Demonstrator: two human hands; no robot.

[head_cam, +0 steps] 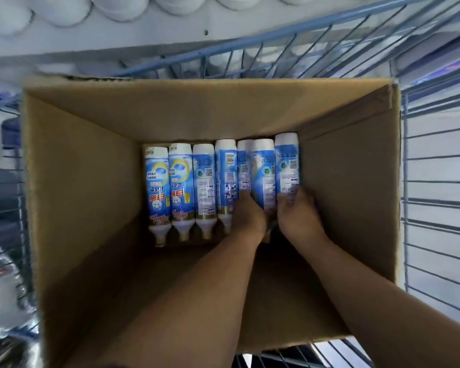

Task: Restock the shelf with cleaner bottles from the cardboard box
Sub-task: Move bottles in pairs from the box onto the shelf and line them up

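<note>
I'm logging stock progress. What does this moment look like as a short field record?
container: cardboard box, open top, inside a blue wire cart
contents: about seven cleaner bottles lying side by side, nozzles toward the person
left hand: grips a bottle near the right end of the row
right hand: grips the rightmost bottle

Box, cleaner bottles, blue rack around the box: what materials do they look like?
Cardboard box: brown corrugated board, matte, with a ragged torn top edge. Cleaner bottles: probably plastic, white bodies under glossy printed blue sleeves; the material is not certain. Rack: thin coated metal wire, blue-grey, welded in a grid.
</note>
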